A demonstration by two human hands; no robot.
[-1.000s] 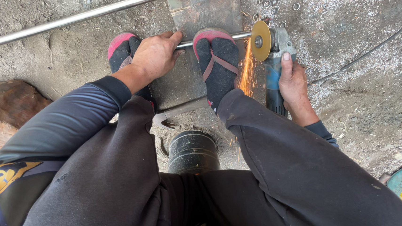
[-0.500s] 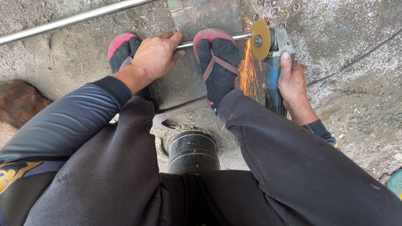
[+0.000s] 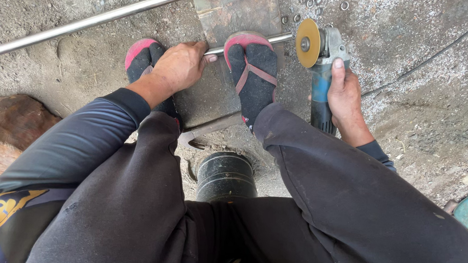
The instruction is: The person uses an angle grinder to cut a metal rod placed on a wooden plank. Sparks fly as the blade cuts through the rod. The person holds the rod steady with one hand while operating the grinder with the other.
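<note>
Now the left hand (image 3: 179,67) pins the thin grey steel rod (image 3: 249,41) on the rusty steel plate (image 3: 237,8) (a sandalled foot helps), fingers curled over it. Right hand (image 3: 346,95) grips the blue angle grinder (image 3: 320,60), disc clear of the rod end; cutting seemingly awaits careful lowering.

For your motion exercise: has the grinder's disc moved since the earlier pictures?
Yes. The disc has lifted slightly up and away from the rod, judged against the right foot; the sparks seen earlier are gone. The right hand holds the grinder.
</note>
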